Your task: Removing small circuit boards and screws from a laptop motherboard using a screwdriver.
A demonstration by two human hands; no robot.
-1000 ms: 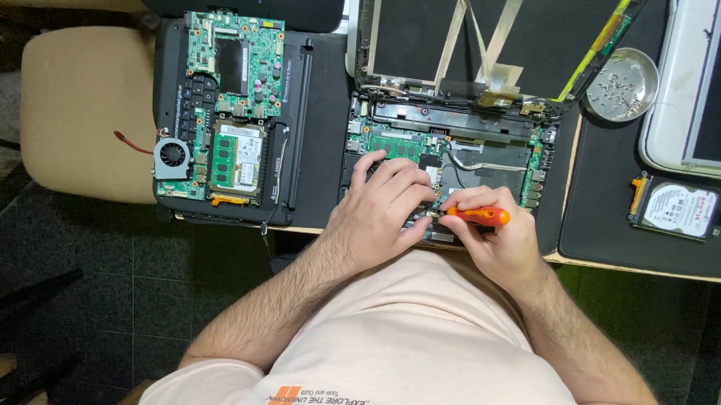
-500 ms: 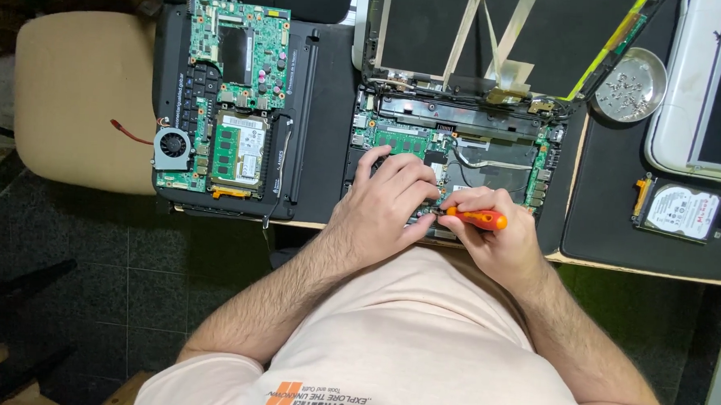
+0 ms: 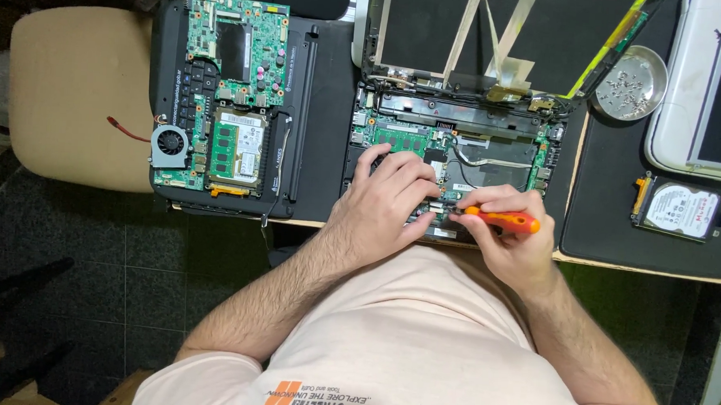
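The right hand (image 3: 509,237) is closed around an orange-handled screwdriver (image 3: 501,220) that lies nearly level, long axis left to right, tip pointing left at the near edge of the opened laptop (image 3: 460,154). The left hand (image 3: 389,196) rests beside it, fingers curled on the board, holding nothing. Farther right lie a white-labelled hard drive (image 3: 680,210) and a round screw dish (image 3: 630,83); a bare green motherboard (image 3: 227,99) lies to the left.

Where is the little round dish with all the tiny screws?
In the head view, the small round metal dish of screws sits at the far right of the desk, between the opened laptop's black screen panel and a white-framed panel, above the silver hard drive.
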